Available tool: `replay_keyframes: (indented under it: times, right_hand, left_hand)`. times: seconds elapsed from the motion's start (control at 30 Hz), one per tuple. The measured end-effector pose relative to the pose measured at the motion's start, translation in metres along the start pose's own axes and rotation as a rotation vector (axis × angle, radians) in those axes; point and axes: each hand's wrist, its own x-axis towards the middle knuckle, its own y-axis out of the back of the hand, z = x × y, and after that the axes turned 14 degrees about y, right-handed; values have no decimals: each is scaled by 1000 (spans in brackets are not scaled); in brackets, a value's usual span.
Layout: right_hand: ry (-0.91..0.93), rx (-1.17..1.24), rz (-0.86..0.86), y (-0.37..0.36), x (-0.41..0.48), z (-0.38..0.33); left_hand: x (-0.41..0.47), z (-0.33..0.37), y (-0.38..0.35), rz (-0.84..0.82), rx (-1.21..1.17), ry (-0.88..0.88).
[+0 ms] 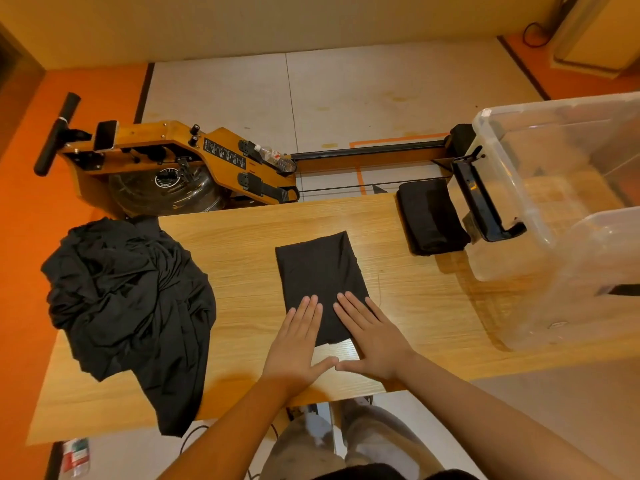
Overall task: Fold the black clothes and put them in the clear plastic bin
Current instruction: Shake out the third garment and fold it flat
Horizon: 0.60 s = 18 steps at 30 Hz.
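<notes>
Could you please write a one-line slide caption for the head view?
Left hand and right hand rest flat on a folded black garment on the table, clear bin nearby.

The single view comes from a wide-angle camera on the person's head, looking steeply down and forward over the light wooden table [242, 244]. The table's near edge crosses the lower picture, with the person's legs in pale trousers [374, 441] directly beneath the lens. Both forearms reach in from the bottom, placing the left hand [298, 337] and right hand [374, 337] close, near the middle. The orange wooden rowing machine [166, 147] on the floor beyond the table and the foot of the cream wall [242, 26] fill the top. The clear plastic bin [516, 188] is cut off at the right border.
</notes>
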Motion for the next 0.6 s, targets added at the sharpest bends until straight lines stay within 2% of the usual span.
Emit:
replay_keyframes:
  times: [0.27, 0.37, 0.47, 0.6]
  right_hand:
    - [-22, 5, 44, -15, -30, -29]
    - [-35, 26, 153, -15, -32, -29]
    - [-32, 20, 230, -11, -31, -28]
    - [14, -38, 184, -10, -32, -21]
  left_hand:
    - [-30, -5, -6, 30, -21, -82]
    - [-32, -9, -8, 134, -95, -101]
    - [-31, -11, -8, 233, -51, -178]
    - [-31, -11, -2, 218, -61, -191]
